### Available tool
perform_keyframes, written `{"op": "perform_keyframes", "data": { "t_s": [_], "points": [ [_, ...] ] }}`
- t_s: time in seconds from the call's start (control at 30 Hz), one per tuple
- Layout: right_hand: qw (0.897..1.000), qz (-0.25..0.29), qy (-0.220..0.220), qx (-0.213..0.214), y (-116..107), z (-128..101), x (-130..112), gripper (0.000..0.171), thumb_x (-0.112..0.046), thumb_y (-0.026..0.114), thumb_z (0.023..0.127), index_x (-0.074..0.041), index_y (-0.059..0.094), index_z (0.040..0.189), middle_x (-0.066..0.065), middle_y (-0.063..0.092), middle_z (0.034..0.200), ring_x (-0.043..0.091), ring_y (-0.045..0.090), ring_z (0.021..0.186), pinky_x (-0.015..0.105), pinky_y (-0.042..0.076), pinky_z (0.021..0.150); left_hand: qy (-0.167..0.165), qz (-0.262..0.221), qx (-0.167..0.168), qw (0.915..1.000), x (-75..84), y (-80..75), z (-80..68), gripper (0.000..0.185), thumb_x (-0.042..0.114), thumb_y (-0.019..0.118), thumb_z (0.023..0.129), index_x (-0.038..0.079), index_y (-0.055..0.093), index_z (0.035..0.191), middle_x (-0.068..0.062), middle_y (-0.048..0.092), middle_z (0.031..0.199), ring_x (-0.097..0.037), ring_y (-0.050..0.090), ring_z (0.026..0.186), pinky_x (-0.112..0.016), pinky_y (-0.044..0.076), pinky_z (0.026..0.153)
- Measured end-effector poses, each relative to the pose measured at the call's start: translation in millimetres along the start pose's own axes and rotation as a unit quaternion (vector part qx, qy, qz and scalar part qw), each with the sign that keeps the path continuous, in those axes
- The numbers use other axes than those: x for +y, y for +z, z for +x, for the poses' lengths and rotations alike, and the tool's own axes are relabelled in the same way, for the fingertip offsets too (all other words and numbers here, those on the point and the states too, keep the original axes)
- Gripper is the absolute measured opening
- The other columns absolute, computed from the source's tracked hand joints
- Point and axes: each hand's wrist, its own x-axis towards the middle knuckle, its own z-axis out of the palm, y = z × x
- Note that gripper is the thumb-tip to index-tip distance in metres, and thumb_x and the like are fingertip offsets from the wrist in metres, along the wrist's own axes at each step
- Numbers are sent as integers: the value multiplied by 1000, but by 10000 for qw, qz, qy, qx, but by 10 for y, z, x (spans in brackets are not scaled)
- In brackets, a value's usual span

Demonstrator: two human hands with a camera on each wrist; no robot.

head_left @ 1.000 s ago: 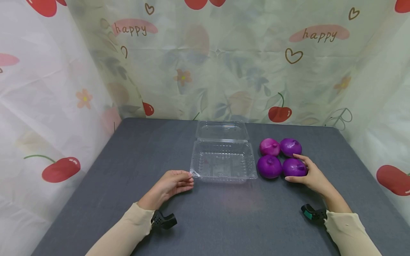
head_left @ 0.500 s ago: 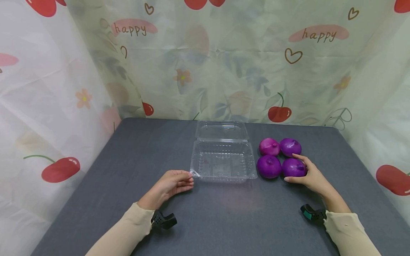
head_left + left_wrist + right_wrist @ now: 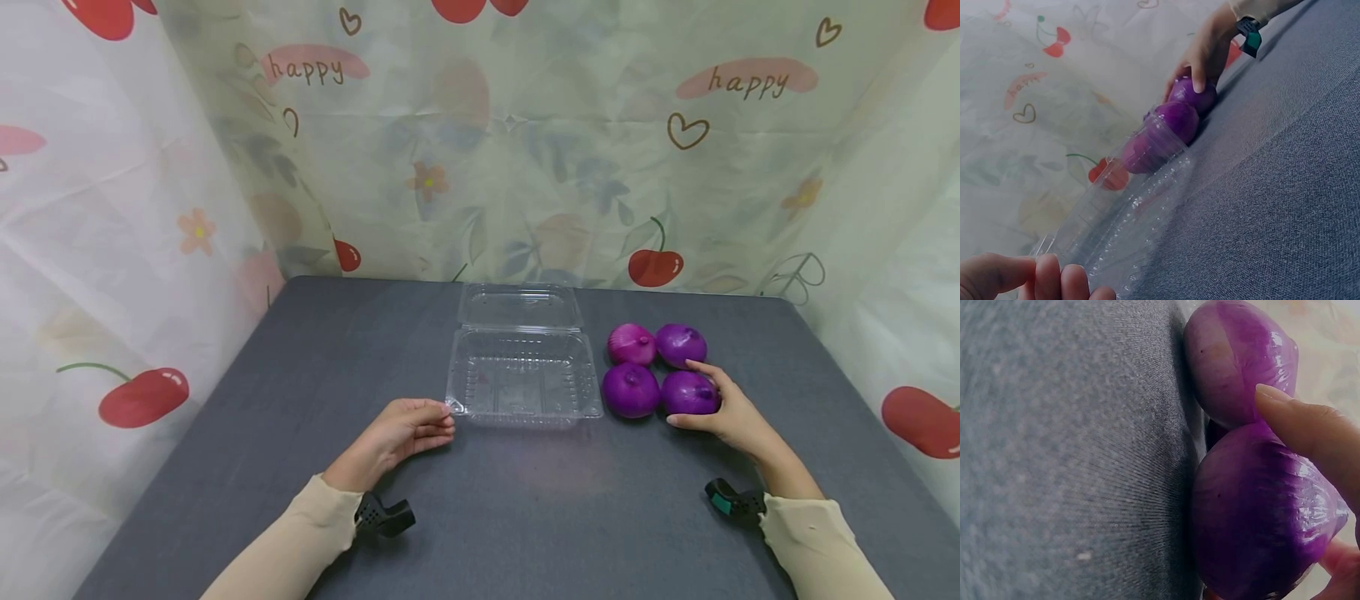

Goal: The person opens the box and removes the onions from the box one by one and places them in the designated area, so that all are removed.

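A clear plastic clamshell box (image 3: pixel 517 375) lies unfolded mid-table, its lid (image 3: pixel 519 307) tipped back toward the rear. At the box's front left corner, my left hand (image 3: pixel 408 433) pinches the rim between thumb and curled fingers. To the right of the box, several purple onions stand in a tight cluster. The front right onion (image 3: pixel 688 392) is gripped by my right hand (image 3: pixel 731 412), thumb in front and fingers behind. It still sits on the table, beside the front left onion (image 3: pixel 631 390). In the right wrist view the thumb (image 3: pixel 1310 425) lies across the held onion (image 3: pixel 1260 512).
Behind these two are a pinker onion (image 3: pixel 632 344) and another purple onion (image 3: pixel 681 345). A dark grey cloth covers the table (image 3: pixel 525 517). Patterned curtains (image 3: pixel 510 167) hang around its back and sides. Black wrist cameras (image 3: pixel 386 515) are strapped to both wrists.
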Motion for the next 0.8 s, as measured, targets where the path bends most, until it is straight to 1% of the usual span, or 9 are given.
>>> {"op": "perform_keyframes", "data": {
  "t_s": [0.2,0.3,0.4,0.5,0.57,0.63,0.7,0.8],
  "points": [
    [10000,-24,-52,-3,-9,-4,-4,99,-27,79,81,-11,14,154,36,32,137,50,39,123,64,41,96,-16,-33,-32,10000,1,-6,0,20,6,60,94,-10,59,106,-2,69,75,-16,70,75,-32,61,76],
    [10000,-43,-39,-1,-14,-2,-6,99,-27,79,81,-11,13,154,36,30,138,50,37,124,66,40,96,-55,62,34,10000,-4,-14,3,24,10,62,94,-9,60,108,-2,69,75,-16,70,76,-34,61,78],
    [10000,-28,-3,-12,-26,0,-14,100,-28,79,81,-11,12,154,36,26,142,51,31,128,70,36,97,-128,213,154,9996,-6,-20,11,31,16,63,94,-8,60,114,-4,70,80,-17,70,79,-36,60,81],
    [10000,1,48,-44,-42,-3,-37,100,-29,77,82,-11,11,155,36,20,147,53,24,133,73,32,99,-192,353,282,9988,13,-44,3,35,21,62,95,-4,59,120,-8,70,94,-18,70,85,-37,59,84],
    [10000,13,58,-55,-61,-11,-61,99,-30,76,84,-10,10,155,37,18,148,55,22,135,75,30,100,-187,385,358,9984,47,-68,-11,39,23,61,96,-3,56,125,-14,67,107,-20,69,92,-38,58,87],
    [10000,-19,18,-45,-89,-20,-94,96,-30,73,86,-7,10,154,37,17,149,57,21,135,75,28,101,-133,455,430,9979,108,-98,-36,44,25,58,97,-1,51,132,-19,62,122,-22,66,102,-38,57,91],
    [10000,-38,-33,-7,-126,-29,-147,93,-31,71,88,-5,10,154,38,16,150,60,20,134,75,27,102,-12,575,488,9972,188,-136,-60,47,26,54,100,-1,45,138,-23,54,134,-27,62,113,-39,54,97],
    [9998,-73,-156,114,-179,-38,-267,88,-34,65,93,-2,10,153,38,13,151,62,18,134,75,26,102,304,945,614,9932,331,-177,-104,49,26,49,102,-1,40,142,-24,45,144,-33,53,126,-41,48,104]
  ]
}}
